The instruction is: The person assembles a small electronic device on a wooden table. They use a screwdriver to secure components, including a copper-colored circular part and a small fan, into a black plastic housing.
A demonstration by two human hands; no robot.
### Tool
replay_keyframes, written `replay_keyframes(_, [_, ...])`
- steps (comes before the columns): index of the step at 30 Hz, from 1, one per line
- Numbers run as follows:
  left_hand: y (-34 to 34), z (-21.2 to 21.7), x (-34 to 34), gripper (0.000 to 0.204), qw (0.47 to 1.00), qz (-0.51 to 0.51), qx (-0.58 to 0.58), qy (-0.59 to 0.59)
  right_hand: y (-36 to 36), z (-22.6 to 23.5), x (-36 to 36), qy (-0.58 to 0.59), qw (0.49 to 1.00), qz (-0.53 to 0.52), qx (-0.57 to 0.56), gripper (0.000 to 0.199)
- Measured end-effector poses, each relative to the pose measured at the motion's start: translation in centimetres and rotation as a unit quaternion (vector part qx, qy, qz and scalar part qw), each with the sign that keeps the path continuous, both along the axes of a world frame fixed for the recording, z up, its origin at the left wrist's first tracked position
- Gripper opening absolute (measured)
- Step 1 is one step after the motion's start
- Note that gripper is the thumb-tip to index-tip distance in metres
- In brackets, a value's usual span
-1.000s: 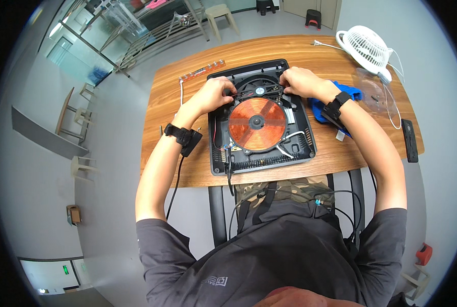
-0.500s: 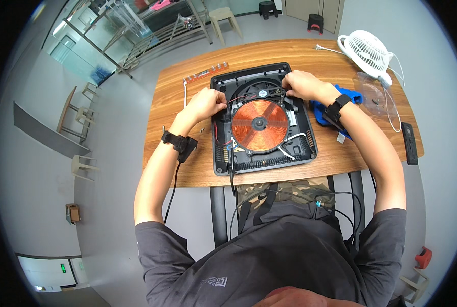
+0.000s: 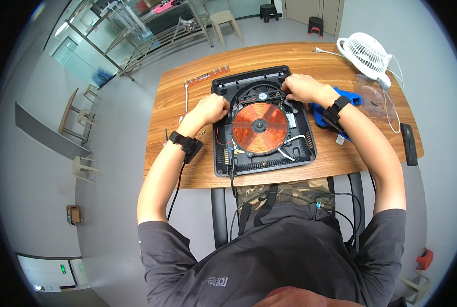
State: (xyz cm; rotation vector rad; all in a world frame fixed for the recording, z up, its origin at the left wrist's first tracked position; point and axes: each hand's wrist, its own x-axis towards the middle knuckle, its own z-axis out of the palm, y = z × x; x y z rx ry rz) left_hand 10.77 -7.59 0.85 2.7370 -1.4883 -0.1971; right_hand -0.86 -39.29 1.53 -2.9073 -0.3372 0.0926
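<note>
On the table (image 3: pixel 192 171), the casing (image 3: pixel 309 153) lies uncovered, coil (image 3: pixel 259 126) and fan (image 3: pixel 262 96) inside. Left hand (image 3: pixel 213 108) and right hand (image 3: pixel 303 88) are curled at it; any pinch cannot be determined.

A workshop-like room is indicated by the wooden counter (image 3: pixel 284 55), on which an opened electrical appliance (image 3: pixel 260 128) is laid, and by the metal rack (image 3: pixel 199 23) and plastic stools (image 3: pixel 223 19) set beyond.

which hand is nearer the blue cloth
Right. The right hand is at the black casing's far right edge, just left of the blue cloth; the left hand is farther away, at the casing's left side.
</note>
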Motion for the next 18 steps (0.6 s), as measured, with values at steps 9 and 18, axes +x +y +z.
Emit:
replay_keyframes(9, [1.1,0.1,-0.6,0.017,0.995,0.02,-0.065,0.073,-0.1,-0.4,0.0,0.004,1.0,-0.006,0.0,0.032])
replay_keyframes(18, [2.0,1.2,-2.2,0.016,0.99,0.064,-0.085,0.092,-0.1,-0.6,0.0,-0.01,1.0,-0.003,-0.008,0.028])
